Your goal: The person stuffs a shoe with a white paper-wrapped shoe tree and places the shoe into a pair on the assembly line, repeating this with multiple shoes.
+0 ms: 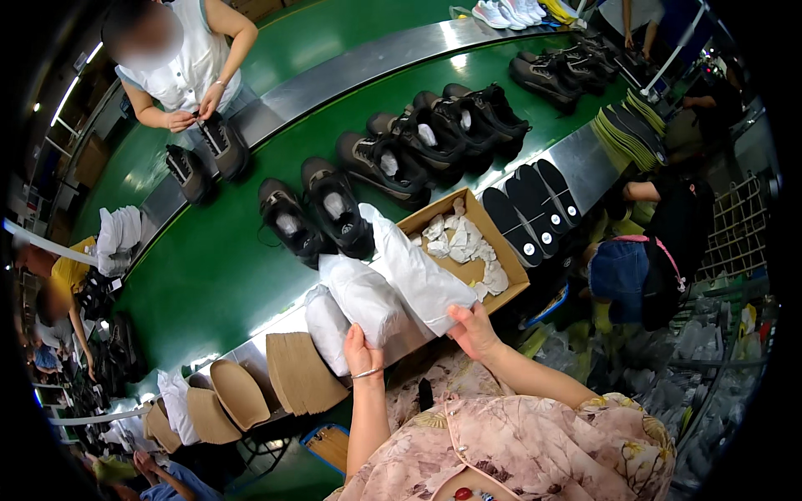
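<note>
The left hand point(361, 351) and right hand point(473, 330) each close a loose grip on the near end of a white paper bundle point(368, 299), point(422, 271) lying at the surface point(276, 326) edge beside the cardboard box point(434, 219). The bundles look light, soft and crushable, best held gently around the middle.

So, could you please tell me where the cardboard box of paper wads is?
The cardboard box sits centre-right in the head view, between the paper-wrapped bundles and the black insoles.
</note>
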